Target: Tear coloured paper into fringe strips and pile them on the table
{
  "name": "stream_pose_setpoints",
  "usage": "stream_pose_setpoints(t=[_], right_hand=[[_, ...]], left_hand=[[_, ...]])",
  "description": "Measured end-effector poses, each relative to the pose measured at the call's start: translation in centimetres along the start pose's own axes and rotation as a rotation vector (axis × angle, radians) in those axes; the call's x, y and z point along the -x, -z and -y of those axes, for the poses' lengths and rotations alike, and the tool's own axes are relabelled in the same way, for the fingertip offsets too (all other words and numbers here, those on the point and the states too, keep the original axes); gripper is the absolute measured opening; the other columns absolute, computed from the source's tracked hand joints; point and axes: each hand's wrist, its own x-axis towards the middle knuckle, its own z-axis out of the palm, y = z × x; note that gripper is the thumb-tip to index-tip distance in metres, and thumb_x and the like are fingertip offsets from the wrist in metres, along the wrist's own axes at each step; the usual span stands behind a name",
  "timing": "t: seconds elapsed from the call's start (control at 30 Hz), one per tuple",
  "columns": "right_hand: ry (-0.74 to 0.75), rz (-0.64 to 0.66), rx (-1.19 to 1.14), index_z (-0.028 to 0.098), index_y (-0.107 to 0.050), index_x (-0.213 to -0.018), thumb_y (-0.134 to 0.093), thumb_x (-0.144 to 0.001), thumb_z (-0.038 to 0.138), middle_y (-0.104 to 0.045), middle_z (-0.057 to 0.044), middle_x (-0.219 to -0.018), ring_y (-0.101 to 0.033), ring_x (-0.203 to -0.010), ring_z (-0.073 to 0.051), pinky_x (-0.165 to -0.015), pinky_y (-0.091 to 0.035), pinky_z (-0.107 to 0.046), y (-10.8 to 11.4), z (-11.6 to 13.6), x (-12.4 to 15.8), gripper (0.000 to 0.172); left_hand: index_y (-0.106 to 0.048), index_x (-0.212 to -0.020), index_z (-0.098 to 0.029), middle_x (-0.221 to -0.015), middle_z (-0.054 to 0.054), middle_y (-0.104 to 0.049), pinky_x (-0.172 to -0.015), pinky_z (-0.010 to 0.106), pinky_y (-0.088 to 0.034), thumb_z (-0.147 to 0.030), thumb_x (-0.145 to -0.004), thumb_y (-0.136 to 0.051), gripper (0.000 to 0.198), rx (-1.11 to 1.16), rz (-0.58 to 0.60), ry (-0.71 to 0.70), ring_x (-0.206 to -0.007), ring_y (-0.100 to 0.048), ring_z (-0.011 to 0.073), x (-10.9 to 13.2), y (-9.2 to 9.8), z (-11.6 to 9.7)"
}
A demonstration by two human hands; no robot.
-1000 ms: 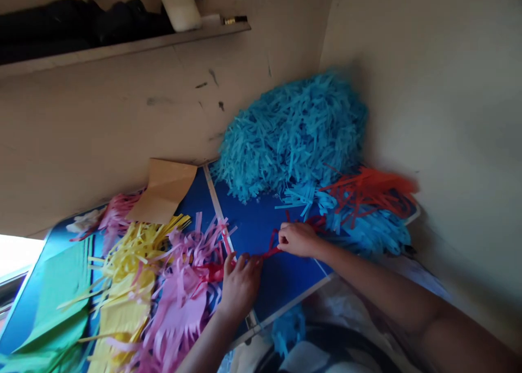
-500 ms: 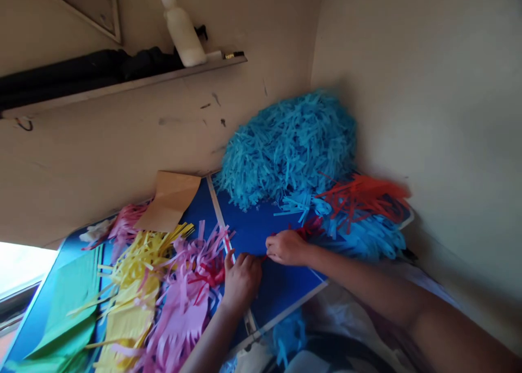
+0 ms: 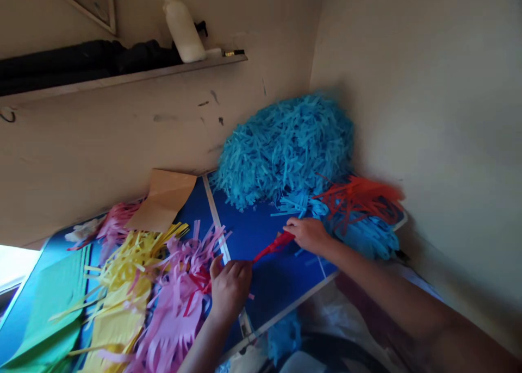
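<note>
A strip of red paper fringe (image 3: 272, 248), bunched and twisted, stretches between my two hands above the blue table (image 3: 281, 286). My left hand (image 3: 231, 286) is closed on its left end, beside the pink fringed paper (image 3: 179, 313). More red strips (image 3: 199, 283) show on the left side of that hand, lying over the pink paper. My right hand (image 3: 310, 234) grips the other end, close to the light blue fringe (image 3: 362, 234). The fingertips of both hands are partly hidden.
A large turquoise pile of shredded paper (image 3: 285, 150) fills the back corner. Orange-red fringe (image 3: 362, 196) lies at right. Yellow fringe (image 3: 122, 302), green paper (image 3: 49, 313) and a brown sheet (image 3: 163, 199) lie at left. Above, a wall shelf (image 3: 122, 79) carries a white bottle (image 3: 183, 33).
My right hand has moved right and slightly up, so more of the red strip shows between the hands. My left hand has shifted a little left and down in view.
</note>
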Motion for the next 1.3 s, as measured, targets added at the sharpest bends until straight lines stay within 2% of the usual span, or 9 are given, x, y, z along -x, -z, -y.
stream_pose_setpoints(t=[0.17, 0.3, 0.4, 0.57, 0.77, 0.9, 1.03, 1.17, 1.3], right_hand=[[-0.035, -0.074, -0.164, 0.028, -0.058, -0.133, -0.059, -0.078, 0.014, -0.056, -0.004, -0.134, -0.066, -0.091, -0.017, -0.079, -0.048, -0.028, 1.9, -0.2, 1.6, 0.057], [0.127, -0.124, -0.344, 0.029, -0.067, -0.121, -0.063, -0.086, 0.032, -0.063, -0.002, -0.124, -0.066, -0.089, -0.015, -0.082, -0.048, -0.025, 1.6, 4.1, 1.5, 0.035], [0.139, -0.029, -0.217, 0.028, -0.071, -0.112, -0.06, -0.092, 0.035, -0.069, -0.001, -0.115, -0.067, -0.09, -0.016, -0.076, -0.046, -0.024, 0.2, 5.7, 0.2, 0.024], [0.136, 0.041, -0.094, 0.023, -0.074, -0.099, -0.049, -0.097, 0.021, -0.072, -0.004, -0.1, -0.066, -0.085, -0.017, -0.07, -0.043, -0.026, -0.9, 4.0, -0.4, 0.025], [0.152, -0.052, -0.111, 0.028, -0.062, -0.124, -0.054, -0.093, 0.029, -0.062, -0.004, -0.128, -0.065, -0.091, -0.017, -0.073, -0.044, -0.027, 0.3, 5.3, 0.9, 0.032], [0.233, -0.015, -0.074, 0.023, -0.07, -0.104, -0.05, -0.098, 0.028, -0.07, -0.004, -0.107, -0.065, -0.085, -0.016, -0.072, -0.043, -0.026, -0.7, 7.2, 0.4, 0.022], [0.212, 0.009, -0.003, 0.021, -0.071, -0.095, -0.048, -0.099, 0.021, -0.071, -0.004, -0.095, -0.064, -0.078, -0.016, -0.067, -0.04, -0.025, -1.7, 6.1, 0.1, 0.023], [0.184, -0.011, 0.03, 0.02, -0.068, -0.109, -0.044, -0.1, 0.018, -0.069, -0.008, -0.109, -0.063, -0.077, -0.015, -0.066, -0.039, -0.026, -1.5, 5.4, 0.7, 0.026], [0.312, -0.123, 0.045, 0.027, -0.061, -0.124, -0.041, -0.102, 0.024, -0.064, -0.005, -0.124, -0.061, -0.074, -0.014, -0.065, -0.037, -0.029, -2.2, 6.8, 1.3, 0.03]], left_hand=[[-0.07, -0.084, -0.025, -0.08, 0.0, -0.076, -0.107, 0.047, -0.028, -0.012, -0.089, -0.055, 0.02, 0.036, 0.047, 0.038, -0.074, -0.069, 0.0181, 0.3, -0.8, -0.2], [-0.07, -0.084, -0.024, -0.079, -0.001, -0.076, -0.109, 0.048, -0.027, -0.014, -0.09, -0.055, 0.02, 0.071, 0.023, 0.038, -0.074, -0.07, 0.0176, -0.2, -0.8, -0.6], [-0.07, -0.082, -0.024, -0.079, -0.002, -0.076, -0.111, 0.049, -0.024, -0.015, -0.092, -0.054, 0.021, 0.108, 0.025, 0.047, -0.073, -0.07, 0.0166, -0.5, -0.7, -0.9], [-0.071, -0.077, -0.024, -0.073, -0.002, -0.076, -0.109, 0.05, -0.027, -0.018, -0.092, -0.054, 0.023, 0.201, 0.051, 0.098, -0.068, -0.07, 0.0161, 0.0, -1.3, -0.7], [-0.072, -0.077, -0.024, -0.071, -0.002, -0.076, -0.108, 0.05, -0.03, -0.019, -0.089, -0.057, 0.02, 0.25, 0.044, 0.133, -0.065, -0.069, 0.0162, 0.2, -2.1, -0.7], [-0.071, -0.077, -0.024, -0.072, -0.003, -0.076, -0.108, 0.051, -0.029, -0.018, -0.09, -0.056, 0.021, 0.251, 0.037, 0.105, -0.065, -0.069, 0.0165, -0.2, -1.6, -1.1], [-0.071, -0.076, -0.024, -0.072, -0.002, -0.076, -0.107, 0.05, -0.03, -0.018, -0.09, -0.055, 0.022, 0.247, 0.062, 0.109, -0.065, -0.069, 0.0166, 0.1, -1.5, -0.9], [-0.071, -0.077, -0.024, -0.072, -0.002, -0.075, -0.107, 0.05, -0.029, -0.017, -0.09, -0.056, 0.021, 0.217, 0.071, 0.109, -0.066, -0.069, 0.0169, 0.4, -1.9, -1.0], [-0.069, -0.076, -0.023, -0.069, -0.003, -0.073, -0.108, 0.05, -0.028, -0.015, -0.091, -0.055, 0.022, 0.161, 0.038, 0.062, -0.064, -0.067, 0.0161, 0.2, -1.9, -1.6]])
